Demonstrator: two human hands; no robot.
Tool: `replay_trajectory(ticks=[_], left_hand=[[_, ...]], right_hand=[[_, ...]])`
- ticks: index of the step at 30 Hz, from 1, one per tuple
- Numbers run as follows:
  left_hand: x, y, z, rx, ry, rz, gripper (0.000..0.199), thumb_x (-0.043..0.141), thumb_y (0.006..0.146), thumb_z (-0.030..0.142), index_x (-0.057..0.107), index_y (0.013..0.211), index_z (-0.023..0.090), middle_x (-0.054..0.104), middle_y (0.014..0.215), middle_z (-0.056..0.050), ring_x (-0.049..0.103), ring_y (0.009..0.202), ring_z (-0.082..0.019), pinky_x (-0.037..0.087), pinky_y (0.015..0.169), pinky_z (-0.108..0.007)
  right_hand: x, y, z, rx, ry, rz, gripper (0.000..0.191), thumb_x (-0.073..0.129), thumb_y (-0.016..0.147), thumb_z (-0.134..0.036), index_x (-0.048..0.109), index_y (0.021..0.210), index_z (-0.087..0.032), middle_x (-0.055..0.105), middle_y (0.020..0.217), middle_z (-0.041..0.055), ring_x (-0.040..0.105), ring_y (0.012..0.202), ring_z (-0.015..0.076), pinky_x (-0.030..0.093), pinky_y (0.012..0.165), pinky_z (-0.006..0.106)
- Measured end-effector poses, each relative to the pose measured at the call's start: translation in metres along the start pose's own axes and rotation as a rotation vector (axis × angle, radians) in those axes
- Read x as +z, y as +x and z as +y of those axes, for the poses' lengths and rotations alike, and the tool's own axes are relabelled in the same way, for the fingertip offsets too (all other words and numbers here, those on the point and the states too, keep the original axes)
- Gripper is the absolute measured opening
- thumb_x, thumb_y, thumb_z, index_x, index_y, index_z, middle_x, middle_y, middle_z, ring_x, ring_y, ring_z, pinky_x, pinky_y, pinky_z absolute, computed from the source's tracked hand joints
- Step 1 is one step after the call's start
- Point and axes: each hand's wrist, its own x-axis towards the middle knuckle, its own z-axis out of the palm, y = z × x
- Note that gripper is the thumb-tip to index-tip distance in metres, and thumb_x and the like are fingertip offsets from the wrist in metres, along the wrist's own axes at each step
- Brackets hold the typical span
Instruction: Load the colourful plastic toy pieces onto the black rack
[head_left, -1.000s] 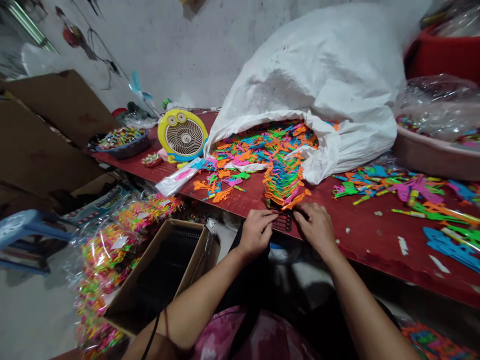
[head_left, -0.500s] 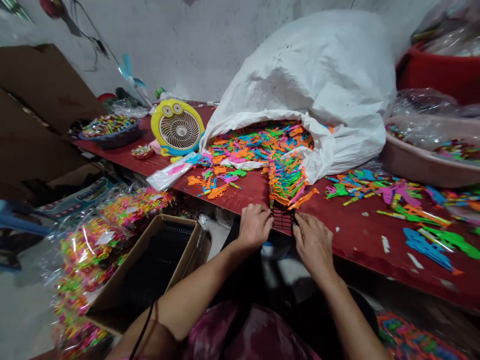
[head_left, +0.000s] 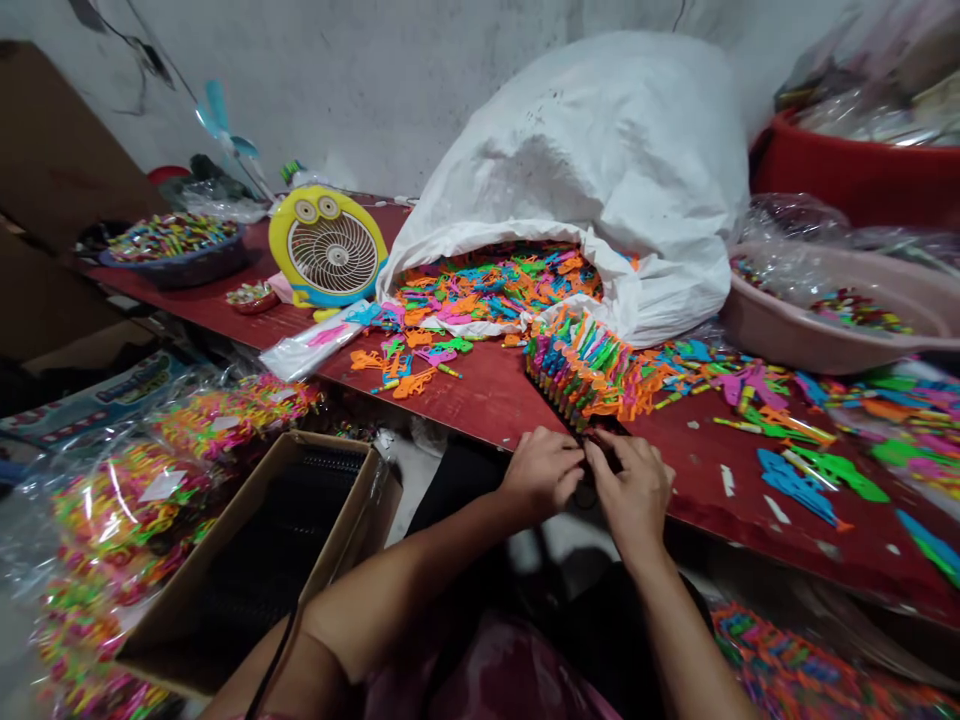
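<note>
A black slotted rack (head_left: pixel 561 408) lies at the table's front edge, packed with a row of small colourful plastic toy pieces (head_left: pixel 589 365), many shaped like toy guns. My left hand (head_left: pixel 541 468) is at the rack's near end, its fingers curled and pressed together there. Close against it, my right hand (head_left: pixel 631 478) grips the same end from the right, thumb towards the left fingers. A thin dark loop hangs below the fingertips; its kind is unclear. The fingers partly hide the rack's end.
Behind the rack, a big white sack (head_left: pixel 600 170) spills similar pieces onto the red table (head_left: pixel 480 400). A yellow fan (head_left: pixel 334 245) stands left, a pink basin (head_left: pixel 840 320) right. Below left are an open carton (head_left: pixel 352 540) of black racks and bagged colourful pieces (head_left: pixel 112 490).
The filled rack has turned, its pieces now leaning to the right. Both hands have come closer together at its near end. My view has shifted to the right.
</note>
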Motion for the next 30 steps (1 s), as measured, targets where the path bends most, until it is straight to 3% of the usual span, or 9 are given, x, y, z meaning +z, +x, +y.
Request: replay_trajectory(ticks=[3, 5, 12, 17, 20, 24, 30], left_hand=[[-0.002, 0.009, -0.014, -0.151, -0.077, 0.119, 0.021, 0.052, 0.092, 0.024, 0.068, 0.106, 0.019, 0.066, 0.105, -0.006, 0.054, 0.098, -0.021, 0.044, 0.087, -0.037], [-0.003, 0.016, -0.020, -0.159, -0.108, 0.143, 0.023, 0.054, 0.092, 0.025, 0.068, 0.109, 0.019, 0.066, 0.105, -0.007, 0.055, 0.098, -0.021, 0.044, 0.086, -0.036], [-0.007, 0.027, -0.023, -0.099, -0.004, -0.019, 0.024, 0.055, 0.091, 0.028, 0.070, 0.109, 0.025, 0.064, 0.111, -0.004, 0.051, 0.098, -0.022, 0.042, 0.082, -0.037], [-0.016, 0.027, -0.026, -0.035, 0.093, -0.102, 0.027, 0.050, 0.093, 0.031, 0.069, 0.113, 0.028, 0.061, 0.119, -0.003, 0.049, 0.100, -0.022, 0.039, 0.082, -0.038], [-0.017, 0.027, -0.026, 0.001, 0.135, -0.119, 0.029, 0.048, 0.094, 0.027, 0.068, 0.114, 0.028, 0.062, 0.119, -0.004, 0.048, 0.101, -0.023, 0.038, 0.083, -0.039], [-0.016, 0.027, -0.025, 0.003, 0.167, -0.112, 0.026, 0.047, 0.093, 0.026, 0.072, 0.100, 0.024, 0.063, 0.112, -0.005, 0.048, 0.099, -0.024, 0.036, 0.084, -0.042], [-0.017, 0.032, -0.027, -0.020, 0.152, -0.107, 0.023, 0.051, 0.088, 0.026, 0.073, 0.093, 0.023, 0.063, 0.107, -0.007, 0.048, 0.097, -0.024, 0.035, 0.087, -0.043]], right_hand=[[0.012, 0.008, -0.004, 0.018, -0.010, -0.002, 0.034, 0.052, 0.093, -0.045, 0.071, 0.107, -0.020, 0.067, 0.089, 0.0078, 0.057, 0.085, 0.0236, 0.033, 0.075, 0.035], [0.019, 0.012, -0.004, 0.042, -0.019, 0.011, 0.034, 0.053, 0.092, -0.045, 0.072, 0.104, -0.019, 0.067, 0.086, 0.0079, 0.058, 0.083, 0.0235, 0.033, 0.073, 0.034], [0.028, 0.020, 0.000, 0.080, 0.088, 0.020, 0.030, 0.053, 0.091, -0.041, 0.071, 0.089, -0.018, 0.068, 0.081, 0.0064, 0.059, 0.080, 0.0220, 0.034, 0.072, 0.033], [0.032, 0.024, -0.001, 0.116, 0.102, 0.105, 0.033, 0.056, 0.090, -0.047, 0.069, 0.081, -0.018, 0.067, 0.077, 0.0039, 0.059, 0.076, 0.0200, 0.033, 0.071, 0.032], [0.033, 0.022, -0.004, 0.081, 0.037, 0.126, 0.030, 0.056, 0.091, -0.043, 0.068, 0.080, -0.018, 0.067, 0.078, 0.0040, 0.058, 0.076, 0.0195, 0.032, 0.072, 0.032], [0.031, 0.016, -0.008, -0.014, -0.060, 0.110, 0.027, 0.055, 0.093, -0.039, 0.068, 0.083, -0.019, 0.066, 0.078, 0.0049, 0.056, 0.080, 0.0212, 0.032, 0.076, 0.034], [0.017, 0.026, -0.025, 0.037, 0.248, 0.180, 0.028, 0.058, 0.092, -0.040, 0.061, 0.076, -0.019, 0.061, 0.072, 0.0014, 0.054, 0.072, 0.0161, 0.037, 0.072, 0.030]])
